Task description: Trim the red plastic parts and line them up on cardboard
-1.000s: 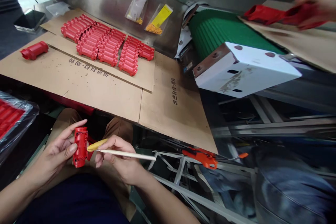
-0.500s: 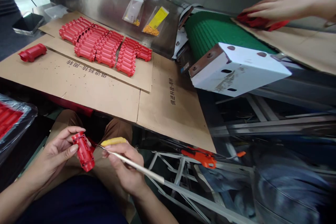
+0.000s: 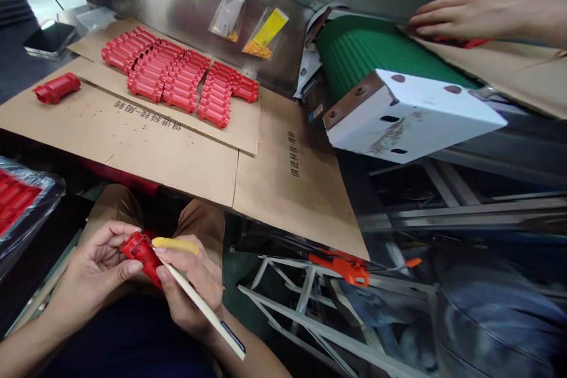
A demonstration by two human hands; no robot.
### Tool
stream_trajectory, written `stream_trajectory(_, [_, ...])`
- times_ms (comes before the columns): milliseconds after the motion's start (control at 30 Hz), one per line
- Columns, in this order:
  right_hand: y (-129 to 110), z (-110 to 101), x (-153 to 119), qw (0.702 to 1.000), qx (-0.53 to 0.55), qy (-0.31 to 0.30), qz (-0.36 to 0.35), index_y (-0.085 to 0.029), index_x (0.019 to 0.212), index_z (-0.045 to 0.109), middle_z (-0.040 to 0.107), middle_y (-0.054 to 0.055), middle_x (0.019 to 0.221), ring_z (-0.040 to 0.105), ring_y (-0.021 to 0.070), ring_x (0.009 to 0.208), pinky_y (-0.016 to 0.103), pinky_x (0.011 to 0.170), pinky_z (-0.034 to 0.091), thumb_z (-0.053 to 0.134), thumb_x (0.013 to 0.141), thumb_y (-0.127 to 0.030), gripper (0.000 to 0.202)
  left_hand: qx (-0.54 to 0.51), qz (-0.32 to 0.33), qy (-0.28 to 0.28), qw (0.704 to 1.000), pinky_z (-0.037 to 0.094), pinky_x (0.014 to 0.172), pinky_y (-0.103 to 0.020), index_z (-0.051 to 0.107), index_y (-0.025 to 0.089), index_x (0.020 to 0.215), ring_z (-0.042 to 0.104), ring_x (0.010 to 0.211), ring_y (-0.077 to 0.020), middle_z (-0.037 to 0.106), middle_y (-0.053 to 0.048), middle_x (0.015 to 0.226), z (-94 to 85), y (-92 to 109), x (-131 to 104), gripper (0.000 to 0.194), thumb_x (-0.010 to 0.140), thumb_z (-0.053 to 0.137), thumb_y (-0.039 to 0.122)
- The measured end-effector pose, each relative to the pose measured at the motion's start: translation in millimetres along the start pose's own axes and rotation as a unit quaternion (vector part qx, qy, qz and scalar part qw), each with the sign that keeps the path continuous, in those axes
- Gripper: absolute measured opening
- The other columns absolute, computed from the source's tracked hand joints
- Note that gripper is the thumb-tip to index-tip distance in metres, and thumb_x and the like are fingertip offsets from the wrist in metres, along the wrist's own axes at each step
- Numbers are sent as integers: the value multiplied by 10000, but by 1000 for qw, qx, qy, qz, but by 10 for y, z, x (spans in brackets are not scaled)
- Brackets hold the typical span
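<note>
Fingers (image 3: 119, 228) of the left hand (image 3: 100, 263) grip a red part (image 3: 144, 253) above the lap (image 3: 199, 223); the right hand (image 3: 201, 274) clasps a pale stick (image 3: 198, 302) slanting towards it; more parts (image 3: 179, 78) lie on cardboard (image 3: 287, 201).

Cardboard sheets (image 3: 270, 186) cover much of the tabletop (image 3: 18, 74). Rows of red parts (image 3: 181, 92) and a separate red piece (image 3: 57, 88) lie on them. A phone (image 3: 49, 39) rests alongside.
</note>
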State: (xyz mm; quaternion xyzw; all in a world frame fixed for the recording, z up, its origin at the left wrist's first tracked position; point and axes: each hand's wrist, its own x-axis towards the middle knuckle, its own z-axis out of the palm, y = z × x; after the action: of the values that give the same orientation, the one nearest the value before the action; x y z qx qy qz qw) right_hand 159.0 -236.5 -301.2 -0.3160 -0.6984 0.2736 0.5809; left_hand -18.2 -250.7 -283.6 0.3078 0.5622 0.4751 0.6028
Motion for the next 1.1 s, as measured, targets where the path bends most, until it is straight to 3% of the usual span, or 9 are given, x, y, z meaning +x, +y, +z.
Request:
stream_trajectory(500, [-10,-19,14,999,-20,2,44,-219,1264,718,810,109,1093,754,241,964,411,846,638,643,997,-155,285,32,15,-9,999,613,777,-206,724,245,1065,740,843,-168,781,-6,906,-33,-40,14,435,735,943,426])
stream_trajectory(833, [-69,-113,21,997,-61,-45,32,-160,1206,701,786,137,1006,716,223,865,402,786,627,649,905,-39,329,65,48,5,997,617,758,-226,740,251,1047,742,822,-182,778,-16,915,-81,-120,18,399,744,939,417])
stream_trajectory(967, [-94,-192,9,992,-57,-50,98,-192,1126,739,797,102,984,721,210,849,390,801,625,649,925,-70,252,62,57,42,996,611,821,-233,748,270,1048,745,900,-197,767,-9,974,-84,-49,16,405,734,941,439])
stream_trajectory(1100, [-125,-237,67,988,-3,-27,153,-228,1104,775,822,76,1019,757,204,887,340,789,637,685,946,-129,208,54,30,2,998,620,821,-252,778,261,1051,752,890,-217,770,-23,923,-73,5,10,399,730,941,433])
